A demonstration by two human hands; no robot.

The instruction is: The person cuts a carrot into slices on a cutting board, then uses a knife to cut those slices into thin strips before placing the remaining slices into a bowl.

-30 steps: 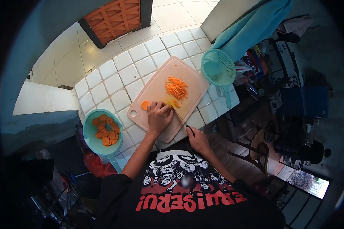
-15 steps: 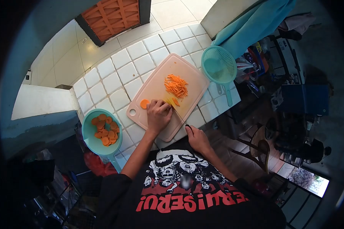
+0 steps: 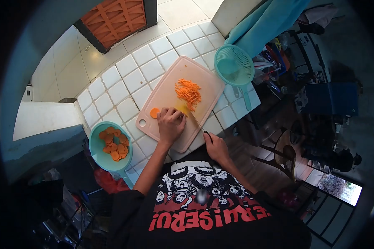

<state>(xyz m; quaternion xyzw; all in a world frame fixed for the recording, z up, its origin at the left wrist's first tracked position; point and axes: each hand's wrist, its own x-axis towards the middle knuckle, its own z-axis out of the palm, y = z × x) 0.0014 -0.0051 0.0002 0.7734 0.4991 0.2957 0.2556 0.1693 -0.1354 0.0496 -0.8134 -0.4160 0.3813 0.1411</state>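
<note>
On the pink cutting board (image 3: 207, 83), my left hand (image 3: 171, 123) presses down with curled fingers on a carrot piece, mostly hidden under the fingertips. My right hand (image 3: 216, 147) grips the dark handle of a knife (image 3: 197, 123). The blade points away from me and lies close beside my left fingertips. Just beyond them rests a heap of carrot strips (image 3: 188, 93). A round carrot slice (image 3: 154, 113) lies left of my left hand, near the board's hole.
At the left, a mint-green colander (image 3: 94, 155) holds several carrot slices (image 3: 119, 149). A second mint-green colander (image 3: 233, 66) stands at the right end of the white tiled counter (image 3: 133, 81). A teal cloth (image 3: 266, 25) hangs behind it. A chair (image 3: 284, 151) is at the right.
The small strips beside the blade have joined the heap. More of the blade shows now, and my right hand has shifted slightly. My left hand stays on the board.
</note>
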